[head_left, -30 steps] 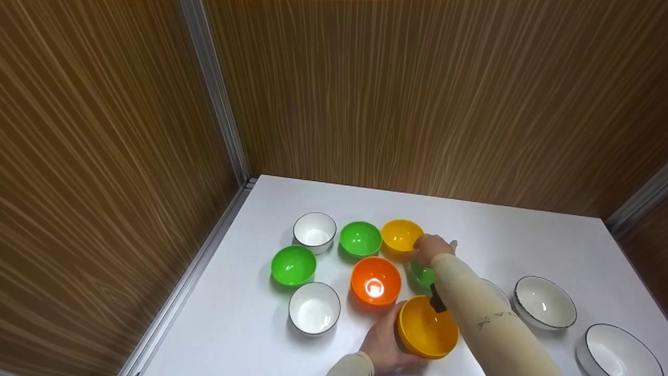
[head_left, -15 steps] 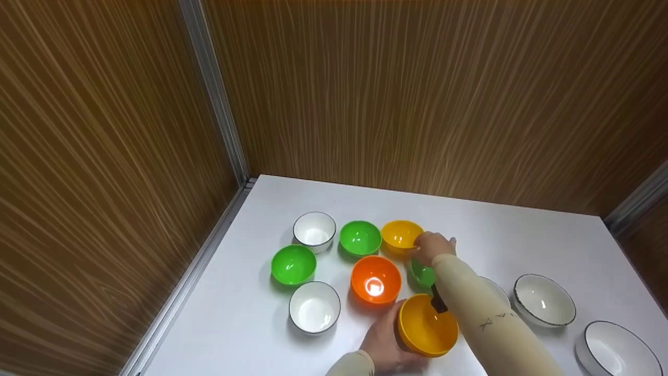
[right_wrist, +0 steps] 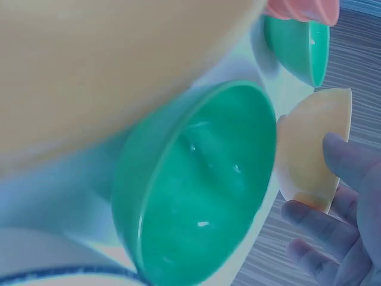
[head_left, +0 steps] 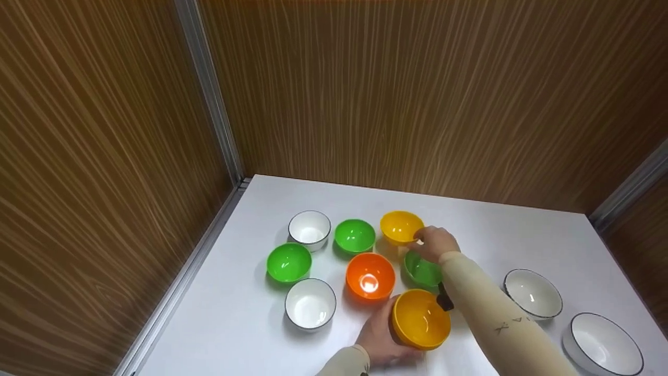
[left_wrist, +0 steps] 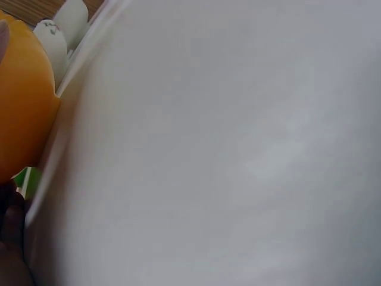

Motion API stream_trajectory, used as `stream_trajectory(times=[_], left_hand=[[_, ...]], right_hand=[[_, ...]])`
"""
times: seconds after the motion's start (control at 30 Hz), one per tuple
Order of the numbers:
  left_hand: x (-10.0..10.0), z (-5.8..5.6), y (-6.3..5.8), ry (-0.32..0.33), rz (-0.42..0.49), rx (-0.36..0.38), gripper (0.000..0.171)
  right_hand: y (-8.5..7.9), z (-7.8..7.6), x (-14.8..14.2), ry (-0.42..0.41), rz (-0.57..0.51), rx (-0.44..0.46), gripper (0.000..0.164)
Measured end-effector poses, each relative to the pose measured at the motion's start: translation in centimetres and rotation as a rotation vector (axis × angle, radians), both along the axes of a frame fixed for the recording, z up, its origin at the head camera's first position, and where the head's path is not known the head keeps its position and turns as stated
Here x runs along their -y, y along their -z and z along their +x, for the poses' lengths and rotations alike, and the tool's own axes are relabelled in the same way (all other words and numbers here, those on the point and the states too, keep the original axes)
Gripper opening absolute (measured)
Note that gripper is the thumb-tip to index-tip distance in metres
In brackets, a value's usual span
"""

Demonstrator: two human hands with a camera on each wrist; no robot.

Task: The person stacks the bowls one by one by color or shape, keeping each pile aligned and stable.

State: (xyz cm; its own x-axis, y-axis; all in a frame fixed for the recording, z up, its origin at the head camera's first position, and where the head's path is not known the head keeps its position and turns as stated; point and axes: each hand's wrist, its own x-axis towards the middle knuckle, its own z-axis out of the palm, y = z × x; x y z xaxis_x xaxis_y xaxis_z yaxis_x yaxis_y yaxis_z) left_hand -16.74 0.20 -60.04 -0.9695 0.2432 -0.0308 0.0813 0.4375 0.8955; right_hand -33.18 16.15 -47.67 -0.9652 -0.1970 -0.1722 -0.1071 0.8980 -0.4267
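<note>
My right hand (head_left: 437, 244) pinches the near right rim of a yellow bowl (head_left: 401, 228) in the back row; the right wrist view shows the thumb and fingers around this bowl (right_wrist: 312, 149). The bowl sits a little above the tabletop, over its shadow. Near the front, my left hand (head_left: 383, 337) grips another yellow bowl (head_left: 421, 319) from its left side, tilted slightly. This nearer bowl's outside (left_wrist: 27, 101) fills the left edge of the left wrist view. Between the two yellow bowls stands a green bowl (head_left: 421, 270), partly covered by my right wrist.
An orange bowl (head_left: 370, 277) stands left of the green one. Farther left are two more green bowls (head_left: 355, 236) (head_left: 289, 262) and two white bowls (head_left: 309, 228) (head_left: 310, 304). Dark-rimmed white bowls (head_left: 532, 293) (head_left: 605, 344) stand at the right. Wood-grain panels (head_left: 407, 99) wall the table.
The yellow bowl in my right hand has risen slightly off the table, uncovering more of the green bowl. My left hand keeps its hold. The head view has shifted a little.
</note>
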Motion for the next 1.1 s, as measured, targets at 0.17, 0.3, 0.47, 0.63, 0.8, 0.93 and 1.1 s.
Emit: stream_trajectory(times=[0.17,0.3,0.47,0.63,0.8,0.93,1.1], left_hand=[[0.0,0.0,0.1,0.003,0.004,-0.039,0.112],[0.1,-0.2,0.4,0.003,0.006,-0.051,0.116],[0.4,-0.8,0.3,-0.007,-0.029,-0.047,0.123],[0.8,-1.4,0.1,0.009,-0.013,-0.026,0.123],[1.6,-1.4,-0.1,0.014,0.061,0.043,0.119],[2.8,-0.9,-0.4,0.026,0.100,0.069,0.113],[4.2,0.4,-1.1,0.071,0.114,0.091,0.099]], right_hand=[[-0.9,1.0,-0.7,-0.018,-0.023,-0.047,0.044],[-1.4,1.8,-1.3,-0.060,-0.023,-0.137,0.044],[-1.9,2.6,-1.6,-0.113,-0.041,-0.227,0.042],[-2.2,3.5,-2.1,-0.142,-0.052,-0.275,0.040],[-2.8,5.1,-2.5,-0.169,-0.080,-0.290,0.042],[-3.3,6.5,-2.9,-0.190,-0.105,-0.295,0.041],[-3.5,8.3,-4.4,-0.211,-0.119,-0.331,0.036]])
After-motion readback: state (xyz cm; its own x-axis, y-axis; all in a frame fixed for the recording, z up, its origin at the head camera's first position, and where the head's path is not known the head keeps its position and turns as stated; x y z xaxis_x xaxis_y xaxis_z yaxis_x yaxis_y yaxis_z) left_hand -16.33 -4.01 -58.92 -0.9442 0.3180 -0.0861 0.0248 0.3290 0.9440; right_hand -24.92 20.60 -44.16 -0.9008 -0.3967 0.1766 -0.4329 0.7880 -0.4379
